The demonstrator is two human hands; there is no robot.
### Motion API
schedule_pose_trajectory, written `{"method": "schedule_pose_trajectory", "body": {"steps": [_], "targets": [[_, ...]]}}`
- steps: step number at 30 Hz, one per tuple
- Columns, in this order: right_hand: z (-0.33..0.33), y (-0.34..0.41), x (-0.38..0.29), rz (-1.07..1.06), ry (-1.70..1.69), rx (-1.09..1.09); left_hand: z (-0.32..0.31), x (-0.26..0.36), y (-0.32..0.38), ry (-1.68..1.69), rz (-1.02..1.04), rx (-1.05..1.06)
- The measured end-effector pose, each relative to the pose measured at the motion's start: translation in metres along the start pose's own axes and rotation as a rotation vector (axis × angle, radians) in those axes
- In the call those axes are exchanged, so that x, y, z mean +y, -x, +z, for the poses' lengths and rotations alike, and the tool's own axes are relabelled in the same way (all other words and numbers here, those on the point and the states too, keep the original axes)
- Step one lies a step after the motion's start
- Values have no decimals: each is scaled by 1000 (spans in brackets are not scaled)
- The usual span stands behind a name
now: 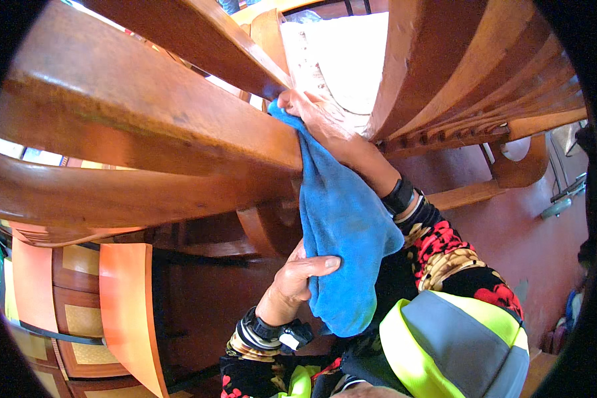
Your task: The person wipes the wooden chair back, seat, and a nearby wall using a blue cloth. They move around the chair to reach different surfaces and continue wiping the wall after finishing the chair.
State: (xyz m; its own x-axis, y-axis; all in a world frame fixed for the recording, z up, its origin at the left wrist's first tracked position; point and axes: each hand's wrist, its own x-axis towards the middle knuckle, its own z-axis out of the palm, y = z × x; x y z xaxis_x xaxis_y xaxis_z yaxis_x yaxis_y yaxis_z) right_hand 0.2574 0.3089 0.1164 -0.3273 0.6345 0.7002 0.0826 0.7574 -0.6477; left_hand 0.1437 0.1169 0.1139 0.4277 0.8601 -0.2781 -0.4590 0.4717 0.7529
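Observation:
A blue cloth [346, 234] hangs bunched between my hands, along the end of a thick varnished wooden rail [179, 119]. My left hand [298, 273] grips its lower part, thumb lying across the front. Higher up, my right hand [318, 114] presses the cloth's narrow top end against the wood, where a second wooden slat [204, 45] meets the rail. Some of the right fingers are hidden behind the slat and cloth. Below the rail curves another wooden bar [129, 194].
To the right stands a row of curved wooden slats [457, 74]. A white, brightly lit surface [348, 54] lies beyond my right hand. Panelled wooden furniture [87, 318] is at lower left, over a reddish floor [507, 234]. A wheeled metal frame's caster [557, 208] shows at far right.

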Motion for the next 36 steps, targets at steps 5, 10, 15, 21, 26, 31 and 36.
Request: {"method": "schedule_pose_trajectory", "body": {"steps": [5, 10, 15, 21, 26, 31, 36], "targets": [[6, 3, -1, 106, 286, 79, -13, -2, -21, 81, -28, 11], [24, 9, 16, 67, 276, 279, -27, -3, -15, 131, -70, 1], [25, 11, 13, -151, -512, 158, -28, -6, -6, 62, -55, 102], [13, 13, -6, -132, -734, -42, -29, -11, -7, 61, -2, 83], [20, 11, 2, -357, -25, -32, -40, -8, -9, 174, -42, 10], [32, 20, 3, -276, 148, -19, -45, -5, -1, 111, -25, 70], [32, 26, 1, -61, -117, 58, -44, 3, 8, 50, 13, 147]]}}
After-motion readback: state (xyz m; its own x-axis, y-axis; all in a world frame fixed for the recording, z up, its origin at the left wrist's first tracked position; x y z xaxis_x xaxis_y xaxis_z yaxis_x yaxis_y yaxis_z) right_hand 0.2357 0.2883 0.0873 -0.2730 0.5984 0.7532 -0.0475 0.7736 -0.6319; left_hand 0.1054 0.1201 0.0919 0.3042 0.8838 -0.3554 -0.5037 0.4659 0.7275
